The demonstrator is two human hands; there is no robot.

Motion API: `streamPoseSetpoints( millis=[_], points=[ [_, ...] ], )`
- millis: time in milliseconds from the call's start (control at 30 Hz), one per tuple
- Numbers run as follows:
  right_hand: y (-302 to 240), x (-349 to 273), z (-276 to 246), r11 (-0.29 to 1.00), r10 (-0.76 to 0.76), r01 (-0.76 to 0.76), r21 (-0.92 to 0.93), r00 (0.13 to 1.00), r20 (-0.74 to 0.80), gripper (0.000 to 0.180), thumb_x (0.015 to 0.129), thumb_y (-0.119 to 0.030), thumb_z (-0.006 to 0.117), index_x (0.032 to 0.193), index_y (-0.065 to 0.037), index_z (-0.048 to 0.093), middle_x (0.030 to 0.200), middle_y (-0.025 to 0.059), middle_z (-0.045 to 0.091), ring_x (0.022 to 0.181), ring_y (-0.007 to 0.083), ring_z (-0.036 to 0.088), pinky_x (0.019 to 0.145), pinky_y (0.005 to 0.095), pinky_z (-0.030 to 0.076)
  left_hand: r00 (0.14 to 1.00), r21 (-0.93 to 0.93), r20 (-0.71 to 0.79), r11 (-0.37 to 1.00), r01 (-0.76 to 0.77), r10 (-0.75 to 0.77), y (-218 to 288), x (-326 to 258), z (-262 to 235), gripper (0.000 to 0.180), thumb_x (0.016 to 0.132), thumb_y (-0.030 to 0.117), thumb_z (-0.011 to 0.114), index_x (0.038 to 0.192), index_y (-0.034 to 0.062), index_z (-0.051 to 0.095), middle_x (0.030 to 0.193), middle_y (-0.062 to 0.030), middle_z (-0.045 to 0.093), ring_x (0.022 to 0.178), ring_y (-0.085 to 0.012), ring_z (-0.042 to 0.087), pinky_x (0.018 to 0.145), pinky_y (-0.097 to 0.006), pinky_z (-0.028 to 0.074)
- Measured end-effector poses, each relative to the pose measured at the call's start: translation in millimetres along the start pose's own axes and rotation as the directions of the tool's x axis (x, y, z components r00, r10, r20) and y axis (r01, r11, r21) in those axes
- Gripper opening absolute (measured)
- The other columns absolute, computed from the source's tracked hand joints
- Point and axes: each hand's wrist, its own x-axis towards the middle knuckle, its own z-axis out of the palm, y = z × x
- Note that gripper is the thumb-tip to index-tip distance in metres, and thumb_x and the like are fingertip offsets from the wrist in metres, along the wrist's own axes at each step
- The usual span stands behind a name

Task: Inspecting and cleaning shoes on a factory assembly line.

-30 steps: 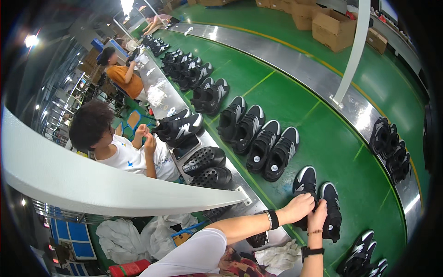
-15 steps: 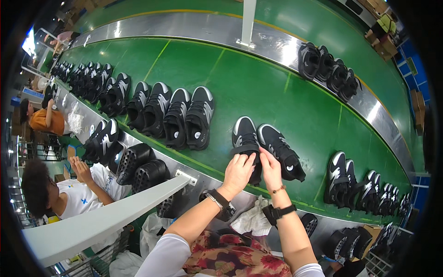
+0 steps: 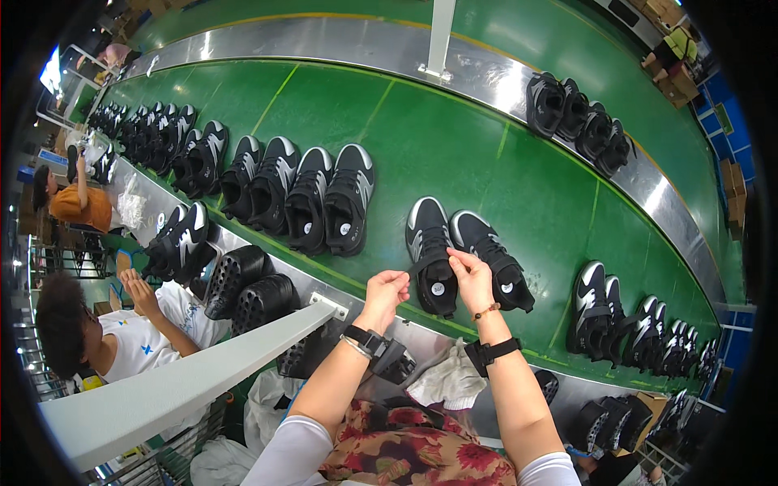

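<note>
A pair of black sneakers with silver-grey toe edges stands on the green belt in front of me, toes pointing away. My right hand [image 3: 472, 282] pinches one end of the strap [image 3: 429, 262] across the left sneaker [image 3: 429, 227]. Beside that shoe's left edge is my left hand [image 3: 385, 296], drawn off the strap, thumb and fingertips pressed together; whether anything thin is between them I cannot make out. The right sneaker [image 3: 493, 251] stands close alongside, its strap lying across. Round white labels show inside both shoes.
More sneakers [image 3: 310, 194] line the belt to the left, with another group [image 3: 596, 312] at right. A metal rail post [image 3: 243, 344] slants across the lower left. White gloves [image 3: 448, 381] lie on the metal edge before me. Co-workers [image 3: 113, 336] sit at left.
My left hand has come off the strap and moved down and left. The right hand stays at the strap's end. The shoe's opening and label are now exposed.
</note>
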Motion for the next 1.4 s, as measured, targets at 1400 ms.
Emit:
streamPoseSetpoints(
  millis=[1400],
  points=[
    [-17,23,-3,0.911,0.043,0.097,-0.402,0.944,0.326,0.031,0.083,-0.027,0.057,0.092,0.003,0.059,0.085,0.0270,0.063,0.083,0.0447,0.061,0.076,0.0485,0.050,0.587,0.938,0.155,0.068,-0.340,0.794,28,26,-5,0.034,0.084,0.009,0.053,0.108,-0.0134,0.055,0.093,-0.0268,0.056,0.087,-0.0432,0.055,0.078,-0.046,0.045]
  ],
)
